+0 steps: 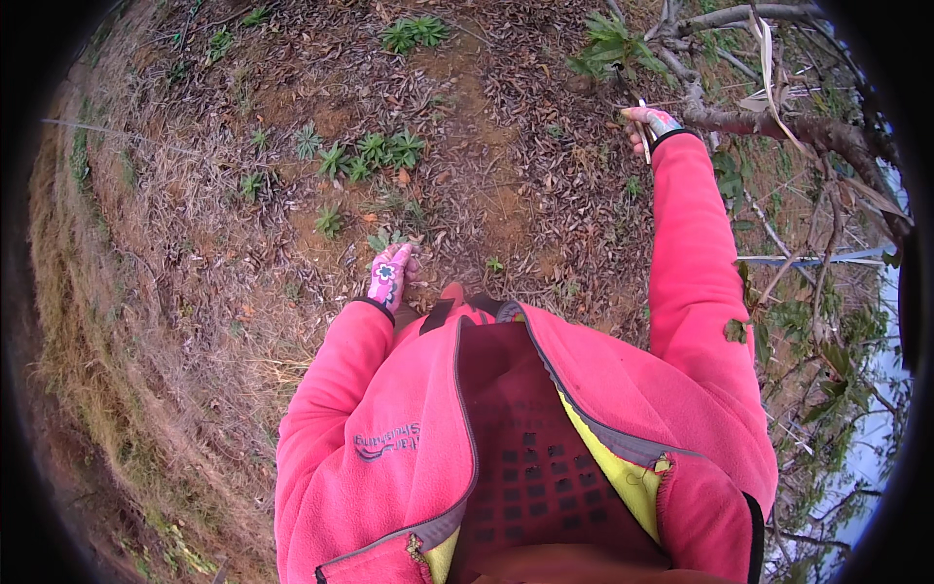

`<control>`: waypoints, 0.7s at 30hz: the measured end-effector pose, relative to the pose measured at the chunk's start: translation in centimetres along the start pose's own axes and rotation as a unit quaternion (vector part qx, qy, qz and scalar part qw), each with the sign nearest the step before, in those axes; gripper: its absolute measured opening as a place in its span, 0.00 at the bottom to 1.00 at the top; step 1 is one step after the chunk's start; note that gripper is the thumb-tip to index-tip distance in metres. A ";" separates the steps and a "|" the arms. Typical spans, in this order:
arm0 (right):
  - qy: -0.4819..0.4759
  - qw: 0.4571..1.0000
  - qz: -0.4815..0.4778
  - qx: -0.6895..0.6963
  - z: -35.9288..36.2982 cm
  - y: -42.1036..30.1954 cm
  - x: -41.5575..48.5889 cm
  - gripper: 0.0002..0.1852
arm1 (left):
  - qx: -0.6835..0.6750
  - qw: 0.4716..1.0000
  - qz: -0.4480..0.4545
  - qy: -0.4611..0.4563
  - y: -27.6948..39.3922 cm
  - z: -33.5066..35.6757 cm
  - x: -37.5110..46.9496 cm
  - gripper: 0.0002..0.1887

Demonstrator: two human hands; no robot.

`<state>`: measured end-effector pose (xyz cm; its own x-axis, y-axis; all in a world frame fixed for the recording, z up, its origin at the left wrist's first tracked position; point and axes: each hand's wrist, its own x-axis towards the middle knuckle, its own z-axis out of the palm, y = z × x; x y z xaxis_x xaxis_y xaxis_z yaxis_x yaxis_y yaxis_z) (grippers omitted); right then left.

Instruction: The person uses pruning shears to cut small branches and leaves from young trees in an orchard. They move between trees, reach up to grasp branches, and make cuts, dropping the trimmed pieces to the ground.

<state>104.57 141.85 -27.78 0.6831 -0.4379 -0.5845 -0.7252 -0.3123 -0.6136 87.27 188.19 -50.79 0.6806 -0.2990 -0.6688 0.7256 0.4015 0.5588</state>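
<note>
My right hand (651,125), in a patterned fingerless glove, is stretched forward at the upper right. It grips a hand tool with narrow pale handles (645,146) that looks like pruning shears. The tool's dark tip lies close to a leafy shoot (613,47) at the edge of the branches. Low in front of my body is my left hand (392,271), in a pink flowered glove with bare fingertips. Its fingers look bent, and whether anything is in them is hidden. A small green weed (384,238) shows just beyond those fingers.
A thick bare tree branch (795,125) crosses on the right, by my right wrist. Strips of dry material (770,80) hang from it. A blue strap (839,258) runs through leafy twigs below. Dry leaves (511,95) and weeds (372,150) cover the sloping soil ahead.
</note>
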 end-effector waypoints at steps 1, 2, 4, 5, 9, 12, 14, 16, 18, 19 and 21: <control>0.008 1.000 -0.012 -0.004 0.0 0.1 0.1 0.20 | 0.001 1.000 -0.004 0.004 0.0 0.0 -0.1 0.07; 0.010 1.000 -0.018 -0.011 0.0 0.2 0.2 0.20 | 0.001 1.000 -0.009 0.008 0.1 0.1 -0.1 0.07; 0.030 0.999 -0.026 -0.020 0.2 0.2 0.4 0.20 | 0.002 1.000 -0.011 0.006 0.2 0.2 -0.1 0.07; 0.034 0.999 -0.023 -0.022 0.4 0.1 0.4 0.20 | 0.002 1.000 -0.008 0.001 0.2 0.2 -0.1 0.07; 0.053 0.998 -0.010 -0.017 1.2 -0.2 0.6 0.23 | 0.038 0.999 0.003 0.020 0.2 0.3 -0.1 0.08; 0.056 0.998 -0.023 0.015 2.1 -0.2 0.7 0.24 | 0.022 1.000 0.006 0.007 0.0 0.1 0.0 0.08; 0.057 0.997 -0.033 0.026 2.9 -0.2 0.8 0.24 | 0.012 1.000 0.005 0.003 -0.1 -0.1 0.1 0.08; 0.088 0.995 -0.027 0.033 3.8 -0.2 0.9 0.23 | 0.013 1.000 0.010 0.006 -0.3 -0.2 0.3 0.09; 0.103 0.993 -0.012 0.054 4.6 -0.1 1.0 0.22 | 0.024 0.999 0.020 0.016 -0.4 -0.4 0.4 0.09; 0.107 0.992 -0.007 0.067 4.7 0.0 1.0 0.22 | 0.022 0.999 0.016 0.016 -0.4 -0.4 0.4 0.09; 0.112 0.989 -0.023 0.091 5.2 0.4 1.3 0.22 | 0.014 1.000 0.012 0.013 -0.3 -0.5 0.4 0.09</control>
<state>105.65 145.52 -31.51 0.6638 -0.6092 -0.4338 -0.6528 -0.1889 -0.7336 87.24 188.40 -51.44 0.6946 -0.2664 -0.6683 0.7126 0.3828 0.5880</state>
